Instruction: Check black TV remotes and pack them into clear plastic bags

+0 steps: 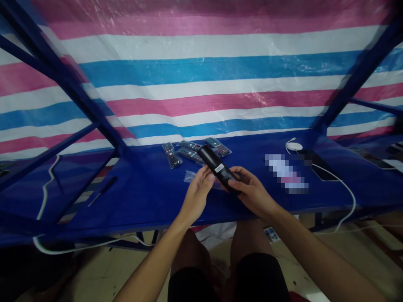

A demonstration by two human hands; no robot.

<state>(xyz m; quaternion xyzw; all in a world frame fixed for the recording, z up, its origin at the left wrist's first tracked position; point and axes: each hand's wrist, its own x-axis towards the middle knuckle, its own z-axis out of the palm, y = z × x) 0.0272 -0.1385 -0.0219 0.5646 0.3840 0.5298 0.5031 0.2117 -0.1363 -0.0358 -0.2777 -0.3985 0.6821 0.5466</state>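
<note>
A black remote control (211,158) is held above the blue shelf, its back side up with a small white label showing. My right hand (254,191) grips its near end, thumb on top and fingers beneath. My left hand (199,189) closes on its left edge near the middle, fingertips partly hidden under it. Just below the remote lies a clear plastic bag (189,176) on the shelf. Behind it are several more remotes in clear wrappers, among them a wrapped remote (171,155) at left and another wrapped remote (218,147) at the back.
A thin dark-handled screwdriver (108,184) lies on the blue shelf (138,201) at left. To the right are a dark phone (321,167), a white coiled-cable device (294,146) and a pixelated patch. Blue metal posts (103,126) flank the shelf; a white cable (354,201) crosses its front edge.
</note>
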